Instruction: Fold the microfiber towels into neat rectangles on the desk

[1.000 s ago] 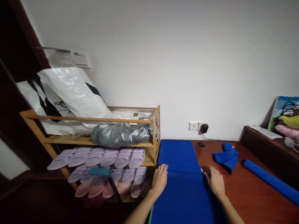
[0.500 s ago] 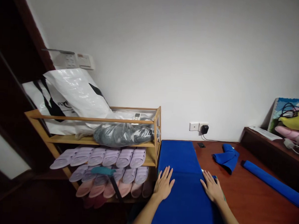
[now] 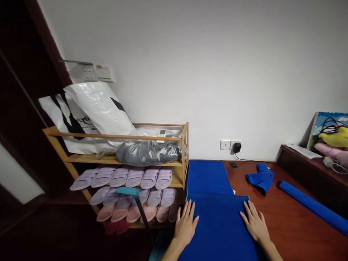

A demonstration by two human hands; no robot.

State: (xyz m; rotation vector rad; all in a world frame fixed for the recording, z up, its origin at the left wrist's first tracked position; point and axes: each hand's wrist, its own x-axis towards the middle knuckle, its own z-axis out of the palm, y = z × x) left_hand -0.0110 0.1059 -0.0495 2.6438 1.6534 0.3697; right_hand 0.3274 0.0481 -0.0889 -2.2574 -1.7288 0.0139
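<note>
A blue cloth [image 3: 215, 232] lies flat on the reddish-brown tabletop, its far edge running straight across. Beyond that edge another blue layer [image 3: 208, 177] reaches toward the wall; whether the two are one piece I cannot tell. My left hand [image 3: 185, 224] rests flat on the cloth's left edge, fingers stretched out. On the opposite edge lies my right hand [image 3: 255, 222], palm down with its fingers spread. Neither hand grips anything. Off to the right are a crumpled blue cloth strip [image 3: 261, 178] and a long blue roll [image 3: 314, 208].
Left of the table stands a wooden shoe rack [image 3: 126, 160] with several slippers [image 3: 134, 177], a white bag [image 3: 98, 108] and a plastic-wrapped grey bundle [image 3: 148, 152]. A black plug [image 3: 237, 147] sits in the wall socket. A raised dark shelf [image 3: 299, 163] holds a yellow plush [image 3: 339, 137].
Both hands have moved slightly nearer to me and a little further apart. The upper cloth's far edge now shows as a straight line across the layer beneath. The camera view has shifted slightly.
</note>
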